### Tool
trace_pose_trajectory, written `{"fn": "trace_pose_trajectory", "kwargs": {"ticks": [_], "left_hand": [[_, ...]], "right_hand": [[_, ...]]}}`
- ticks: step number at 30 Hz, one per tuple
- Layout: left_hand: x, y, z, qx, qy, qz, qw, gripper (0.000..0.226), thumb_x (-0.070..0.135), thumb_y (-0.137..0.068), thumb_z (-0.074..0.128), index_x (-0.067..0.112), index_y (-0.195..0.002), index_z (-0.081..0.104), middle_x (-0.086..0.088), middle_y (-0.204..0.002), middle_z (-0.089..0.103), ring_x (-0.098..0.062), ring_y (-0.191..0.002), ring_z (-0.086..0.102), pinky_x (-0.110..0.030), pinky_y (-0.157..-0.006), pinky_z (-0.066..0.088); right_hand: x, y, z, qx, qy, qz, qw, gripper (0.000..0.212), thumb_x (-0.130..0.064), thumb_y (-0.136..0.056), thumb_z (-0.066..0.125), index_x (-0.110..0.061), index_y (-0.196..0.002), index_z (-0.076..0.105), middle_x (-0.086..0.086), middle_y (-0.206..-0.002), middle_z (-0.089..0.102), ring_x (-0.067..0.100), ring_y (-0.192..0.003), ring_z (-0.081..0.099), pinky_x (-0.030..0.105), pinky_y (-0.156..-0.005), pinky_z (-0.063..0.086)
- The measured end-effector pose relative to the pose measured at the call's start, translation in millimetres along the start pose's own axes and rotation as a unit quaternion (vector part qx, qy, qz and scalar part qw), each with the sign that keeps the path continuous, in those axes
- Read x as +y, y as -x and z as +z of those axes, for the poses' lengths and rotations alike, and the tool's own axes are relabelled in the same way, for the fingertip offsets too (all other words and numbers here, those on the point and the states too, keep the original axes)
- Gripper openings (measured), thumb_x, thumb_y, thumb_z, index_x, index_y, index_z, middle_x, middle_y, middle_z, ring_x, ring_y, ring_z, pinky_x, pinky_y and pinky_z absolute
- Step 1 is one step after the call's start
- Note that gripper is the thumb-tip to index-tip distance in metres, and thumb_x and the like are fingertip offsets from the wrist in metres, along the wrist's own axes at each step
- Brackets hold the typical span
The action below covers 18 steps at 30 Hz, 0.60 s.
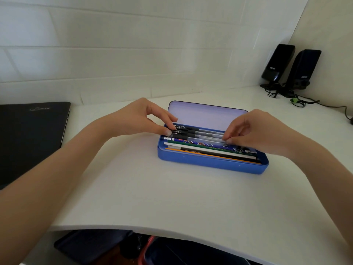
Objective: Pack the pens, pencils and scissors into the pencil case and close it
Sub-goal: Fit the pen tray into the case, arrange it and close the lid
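A blue tin pencil case (210, 163) lies open on the white desk, its pale lid (202, 115) tilted up at the back. Several pencils (206, 150) lie lengthwise along its front half. Behind them lie several clear pens with black caps (198, 133). My left hand (141, 119) pinches the capped ends of the pens at the case's left end. At the right end my right hand (250, 131) pinches their tips. No scissors are visible.
A black closed laptop (32, 134) lies at the desk's left. Two black speakers (290, 67) with trailing cables (313, 102) stand in the back right corner. The white desk (152, 188) has a curved front edge near me, with dark items on the floor below it.
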State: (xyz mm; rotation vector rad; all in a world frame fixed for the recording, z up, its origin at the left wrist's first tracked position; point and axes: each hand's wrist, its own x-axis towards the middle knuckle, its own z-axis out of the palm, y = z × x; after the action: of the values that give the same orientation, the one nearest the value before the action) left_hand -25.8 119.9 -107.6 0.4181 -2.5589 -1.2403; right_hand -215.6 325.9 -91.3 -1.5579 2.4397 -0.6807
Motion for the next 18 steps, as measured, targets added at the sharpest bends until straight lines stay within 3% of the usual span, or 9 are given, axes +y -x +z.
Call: {"fn": "trace_pose_trajectory", "kwargs": {"ticks": [2,5,7,9,11,12,16,18], "left_hand": [[-0.5,-0.2,0.4,-0.002,-0.001,0.001,1.000,0.019,0.010,-0.071,0.078,0.029,-0.075,0.077,0.012,-0.107,0.071,0.002,-0.104,0.063,-0.039,-0.096,0.051],[-2.0,-1.1,0.5,0.001,-0.004,0.001,1.000,0.017,0.013,-0.072,0.078,0.030,-0.073,0.077,0.013,-0.104,0.072,0.002,-0.104,0.063,-0.037,-0.097,0.050],[-3.1,-2.0,0.5,0.007,-0.005,0.002,1.000,0.014,0.015,-0.073,0.077,0.029,-0.074,0.077,0.014,-0.102,0.073,0.004,-0.103,0.063,-0.032,-0.097,0.049],[-4.3,-3.2,1.0,0.018,-0.010,0.005,1.000,0.011,0.015,-0.073,0.077,0.026,-0.076,0.077,0.014,-0.100,0.073,0.004,-0.101,0.064,-0.028,-0.096,0.047],[-5.0,-4.0,1.8,0.026,-0.015,0.008,1.000,0.010,0.014,-0.074,0.077,0.023,-0.077,0.077,0.013,-0.098,0.074,0.004,-0.099,0.064,-0.025,-0.093,0.045],[-5.2,-4.3,2.2,0.030,-0.017,0.010,0.999,0.009,0.014,-0.074,0.077,0.022,-0.077,0.077,0.013,-0.097,0.074,0.004,-0.098,0.064,-0.023,-0.091,0.044],[-6.1,-4.6,2.3,0.041,-0.019,0.013,0.999,0.007,0.015,-0.074,0.076,0.021,-0.078,0.077,0.012,-0.095,0.075,0.004,-0.095,0.065,-0.018,-0.084,0.041],[-6.5,-4.8,2.8,0.042,-0.019,0.011,0.999,0.006,0.015,-0.075,0.076,0.021,-0.078,0.077,0.013,-0.094,0.075,0.003,-0.095,0.065,-0.017,-0.083,0.041]], "right_hand": [[-0.9,0.2,0.8,0.005,-0.008,0.002,1.000,0.014,-0.016,-0.073,0.077,-0.025,-0.063,0.072,-0.008,-0.058,0.068,0.006,-0.054,0.060,0.015,-0.058,0.046],[-1.2,0.7,-0.9,-0.002,-0.015,0.002,1.000,0.010,-0.016,-0.073,0.077,-0.021,-0.067,0.071,-0.003,-0.066,0.072,0.019,-0.060,0.066,0.033,-0.068,0.055],[-0.3,-0.1,-2.2,0.006,-0.033,0.006,0.999,0.009,-0.014,-0.073,0.076,-0.019,-0.069,0.070,0.000,-0.064,0.072,0.025,-0.055,0.065,0.039,-0.067,0.056],[3.7,-2.5,-3.3,0.034,-0.028,0.013,0.999,0.009,-0.015,-0.074,0.076,-0.020,-0.070,0.070,-0.001,-0.061,0.072,0.026,-0.061,0.067,0.029,-0.066,0.053],[6.7,-3.6,-5.2,0.052,-0.005,0.023,0.998,0.009,-0.016,-0.075,0.076,-0.021,-0.070,0.071,-0.004,-0.065,0.071,0.017,-0.065,0.065,0.013,-0.059,0.045],[7.4,-3.7,-5.9,0.054,0.002,0.031,0.998,0.008,-0.016,-0.075,0.076,-0.020,-0.070,0.071,-0.004,-0.067,0.070,0.014,-0.065,0.064,0.011,-0.056,0.042],[7.7,-4.1,-5.3,0.052,0.029,0.051,0.997,0.004,-0.015,-0.076,0.075,-0.018,-0.075,0.073,0.003,-0.073,0.072,0.019,-0.072,0.066,0.025,-0.064,0.047],[5.8,-4.4,-3.8,0.046,0.039,0.055,0.997,0.003,-0.015,-0.076,0.075,-0.017,-0.078,0.074,0.004,-0.072,0.072,0.019,-0.072,0.065,0.025,-0.065,0.046]]}}
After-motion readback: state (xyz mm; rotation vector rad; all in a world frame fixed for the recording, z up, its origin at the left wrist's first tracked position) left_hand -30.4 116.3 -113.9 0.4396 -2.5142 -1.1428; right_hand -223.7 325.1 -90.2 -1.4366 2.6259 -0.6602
